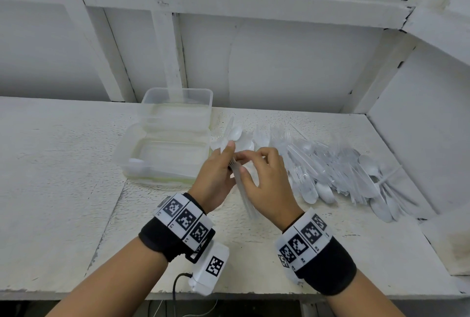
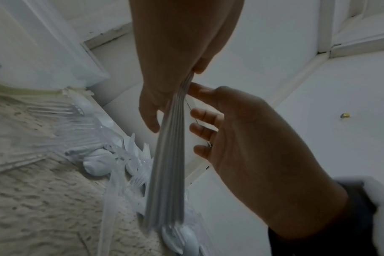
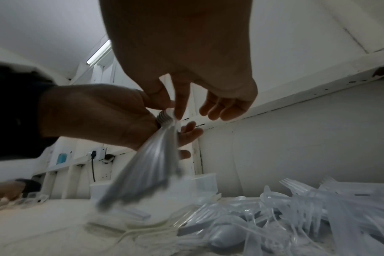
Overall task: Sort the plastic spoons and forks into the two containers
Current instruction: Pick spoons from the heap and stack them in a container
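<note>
Translucent plastic cutlery lies in a loose pile (image 1: 338, 171) on the right part of the white table (image 1: 63, 189), spoons and forks mixed together. Two clear containers stand to the left of the pile, touching each other: the near container (image 1: 162, 156) holds at least one white piece along its near-left wall, and the far container (image 1: 176, 109) stands directly behind it; its contents cannot be determined.

Left hand (image 1: 216, 176): held above the table, between the near container and the pile. Its fingers are curled around a bundle of handles (image 2: 169, 173), clamping it near the upper end; the handles fan out downward toward the person. In the head view, spoon bowls (image 1: 239, 136) show above this hand.

Right hand (image 1: 267, 184): positioned just beside the left hand, on its right. Thumb and forefinger (image 3: 180, 104) close together on the top of the same bundle, while the remaining fingers are spread apart and slightly bent, clear of the handles.

Both wrists carry black bands with printed square markers (image 1: 185, 220).
</note>
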